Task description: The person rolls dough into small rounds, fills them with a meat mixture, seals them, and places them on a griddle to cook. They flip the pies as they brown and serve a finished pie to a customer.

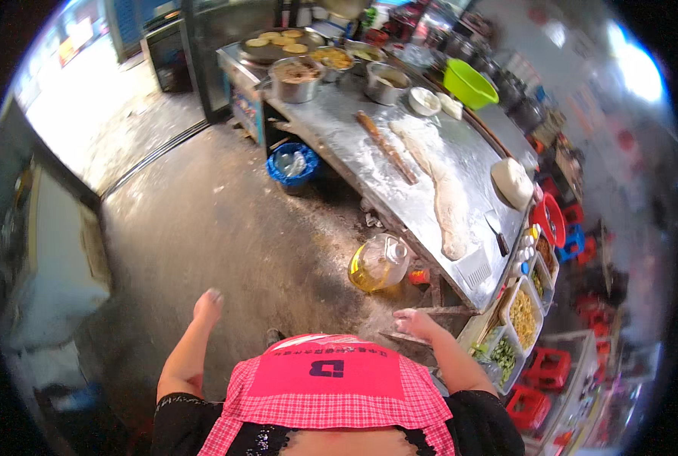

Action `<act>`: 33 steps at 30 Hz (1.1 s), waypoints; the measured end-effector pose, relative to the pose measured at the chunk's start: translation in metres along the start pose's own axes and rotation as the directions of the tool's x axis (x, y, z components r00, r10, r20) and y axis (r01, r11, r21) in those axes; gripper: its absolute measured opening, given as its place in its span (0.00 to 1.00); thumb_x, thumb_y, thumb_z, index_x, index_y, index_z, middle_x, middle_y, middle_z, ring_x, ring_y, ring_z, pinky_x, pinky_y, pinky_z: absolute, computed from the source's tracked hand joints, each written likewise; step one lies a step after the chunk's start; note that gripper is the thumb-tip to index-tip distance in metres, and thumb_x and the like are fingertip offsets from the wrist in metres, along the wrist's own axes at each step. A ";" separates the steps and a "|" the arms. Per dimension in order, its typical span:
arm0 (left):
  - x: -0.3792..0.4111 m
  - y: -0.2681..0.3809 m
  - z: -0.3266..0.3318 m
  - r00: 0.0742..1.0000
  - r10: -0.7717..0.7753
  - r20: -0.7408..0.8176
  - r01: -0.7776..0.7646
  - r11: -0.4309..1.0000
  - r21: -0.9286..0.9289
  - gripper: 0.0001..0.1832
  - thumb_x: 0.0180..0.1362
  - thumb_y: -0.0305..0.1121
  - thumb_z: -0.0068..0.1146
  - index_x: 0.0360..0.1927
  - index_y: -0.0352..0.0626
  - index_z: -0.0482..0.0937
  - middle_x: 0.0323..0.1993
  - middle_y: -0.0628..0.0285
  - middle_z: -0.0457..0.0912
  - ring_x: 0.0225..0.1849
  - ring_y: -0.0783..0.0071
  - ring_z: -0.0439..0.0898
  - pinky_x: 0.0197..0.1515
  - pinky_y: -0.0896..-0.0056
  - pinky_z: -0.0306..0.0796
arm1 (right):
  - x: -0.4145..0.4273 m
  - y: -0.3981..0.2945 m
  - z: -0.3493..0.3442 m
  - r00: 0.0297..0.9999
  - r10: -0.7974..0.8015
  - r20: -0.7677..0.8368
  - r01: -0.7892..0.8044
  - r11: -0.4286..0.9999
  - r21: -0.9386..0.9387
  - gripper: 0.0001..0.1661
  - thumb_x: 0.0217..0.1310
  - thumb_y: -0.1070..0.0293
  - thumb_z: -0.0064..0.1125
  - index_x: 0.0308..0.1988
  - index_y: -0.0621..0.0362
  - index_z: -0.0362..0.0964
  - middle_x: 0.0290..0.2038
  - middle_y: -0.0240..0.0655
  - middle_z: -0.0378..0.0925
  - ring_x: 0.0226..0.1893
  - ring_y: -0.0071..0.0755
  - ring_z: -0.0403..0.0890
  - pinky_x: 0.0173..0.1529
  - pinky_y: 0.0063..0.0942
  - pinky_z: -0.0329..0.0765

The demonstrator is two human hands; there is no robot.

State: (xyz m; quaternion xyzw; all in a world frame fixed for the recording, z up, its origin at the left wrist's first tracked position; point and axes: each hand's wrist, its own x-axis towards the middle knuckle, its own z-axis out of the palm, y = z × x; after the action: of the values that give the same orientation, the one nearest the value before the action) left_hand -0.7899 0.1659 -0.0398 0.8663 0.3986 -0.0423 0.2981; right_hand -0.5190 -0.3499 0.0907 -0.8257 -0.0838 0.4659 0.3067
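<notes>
My left hand (208, 305) hangs over the floor at the left, its fingers loosely curled; whether they are closed cannot be told. Near the large plastic oil jug (380, 263), below the metal table (339, 122), is my right hand (414, 324), with fingers apart and nothing in it. A long strip of floured dough (450, 208) lies on the table, with a wooden rolling pin (385, 146) beside it. A white plastic scraper (473, 267) rests by the dough's near end. To its right are a dark-handled scraper or knife (497, 232) and a large dough lump (512, 182).
Flatbreads (295, 48) lie on a round griddle (247, 54) at the far end, near metal pots (296, 85). A blue-lined bin (292, 165) stands under the table edge. Tubs of shredded food (523, 319) line the right side. A doorway threshold (155, 157) is at left.
</notes>
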 end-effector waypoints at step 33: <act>0.513 0.644 0.055 -0.128 0.726 0.676 -0.974 0.037 -0.225 0.23 0.43 0.42 0.64 0.44 0.47 0.77 0.41 0.58 0.76 0.50 0.56 0.72 0.57 0.55 0.63 | 0.400 -0.202 -0.372 0.798 0.014 -0.603 -0.283 0.892 -0.353 0.32 0.43 0.48 0.66 0.46 0.55 0.70 0.38 0.46 0.77 0.41 0.52 0.77 0.46 0.43 0.72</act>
State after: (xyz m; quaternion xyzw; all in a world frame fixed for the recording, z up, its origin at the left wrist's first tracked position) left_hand 0.0282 0.1520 0.0663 0.8565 -0.4363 -0.1946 0.1956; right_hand 0.0367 -0.1786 0.0624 -0.9789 -0.0181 0.1821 0.0913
